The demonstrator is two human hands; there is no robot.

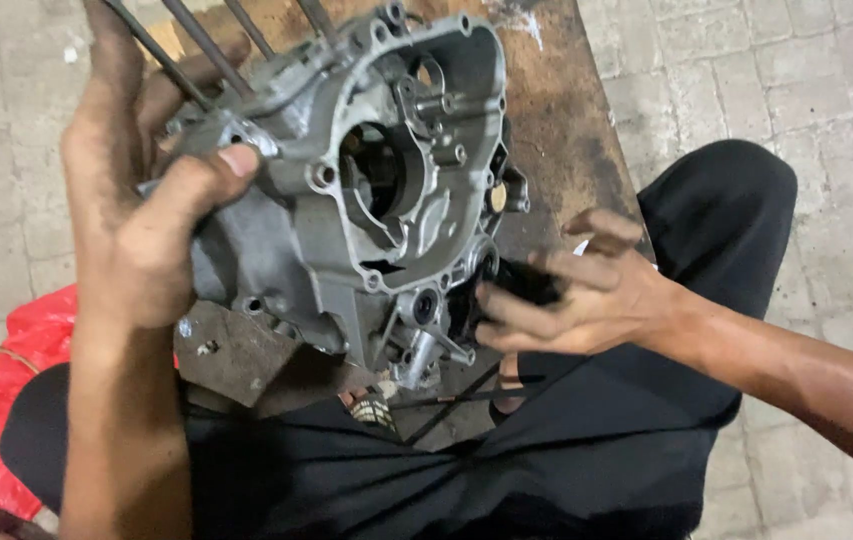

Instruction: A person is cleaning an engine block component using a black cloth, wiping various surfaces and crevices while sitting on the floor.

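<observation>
My left hand (131, 215) grips grey engine casing (386, 170) at its upper-left edge, thumb pressed on top. My right hand (571, 295) clasps small black part (521, 283) against casing's lower-right side. Casing rests tilted on wooden surface (566, 120). Red bag (6, 400) lies beyond my left forearm.

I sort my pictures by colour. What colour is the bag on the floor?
The bag is red; the head view shows it at the lower left edge.

A rough repair workshop: a grey engine casing (366, 190) on a stained wooden bench (566, 110) over paved floor (796, 70).
</observation>
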